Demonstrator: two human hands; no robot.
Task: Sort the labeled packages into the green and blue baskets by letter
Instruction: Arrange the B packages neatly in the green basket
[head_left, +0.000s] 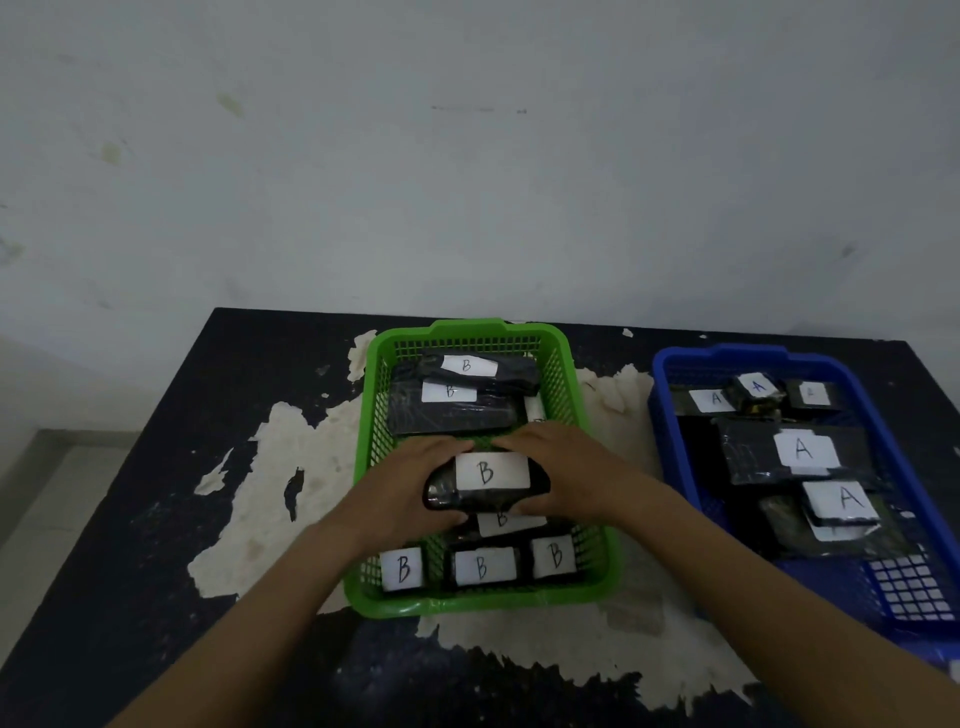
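Observation:
A black package with a white B label (488, 480) sits between both hands over the middle of the green basket (562, 364). My left hand (415, 483) grips its left end and my right hand (561, 467) grips its right end. Several more black B packages lie in the green basket, two at the back (467, 400) and others along the front (480, 566). The blue basket (670, 415) at the right holds several black packages labelled A (800, 452).
Both baskets stand on a dark table (156, 545) whose top is peeling into pale patches. A white wall rises right behind the table. The table's left edge drops to a pale floor (47, 493).

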